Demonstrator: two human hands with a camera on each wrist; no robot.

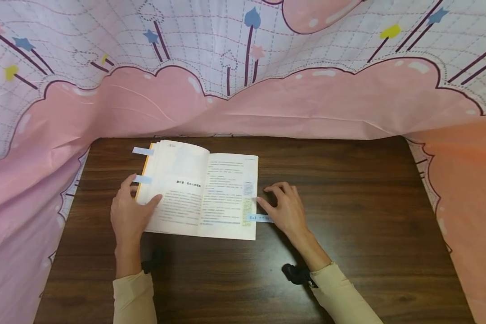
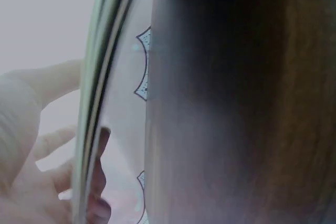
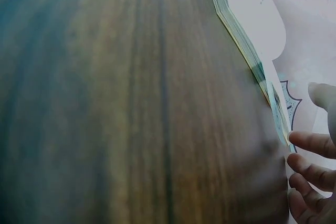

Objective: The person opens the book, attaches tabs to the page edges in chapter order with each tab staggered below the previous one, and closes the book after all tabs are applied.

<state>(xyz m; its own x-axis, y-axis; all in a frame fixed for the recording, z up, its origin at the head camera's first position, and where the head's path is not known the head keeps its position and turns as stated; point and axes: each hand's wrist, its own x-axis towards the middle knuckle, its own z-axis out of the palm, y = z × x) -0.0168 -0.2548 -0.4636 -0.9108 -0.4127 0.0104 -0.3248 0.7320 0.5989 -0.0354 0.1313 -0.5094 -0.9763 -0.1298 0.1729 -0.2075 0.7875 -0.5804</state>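
An open book (image 1: 182,202) lies on the dark wooden table, its left pages slightly raised and curving toward the spine. My left hand (image 1: 131,209) grips its left side, the thumb over the printed page and the fingers behind the edge. In the left wrist view the page stack (image 2: 97,77) passes between that thumb and the fingers. Beside the right page, my right hand (image 1: 287,209) has loosely bent fingers with nothing between them, its thumb tip right at the page edge. A blue sticky tab (image 1: 259,218) with handwriting juts out under that thumb.
Two more pale blue tabs stick out at the book's left edge, an upper tab (image 1: 143,151) and a lower tab (image 1: 142,179). The wooden table (image 1: 368,202) extends around the book. A patterned pink cloth (image 1: 267,110) hangs behind and on both sides.
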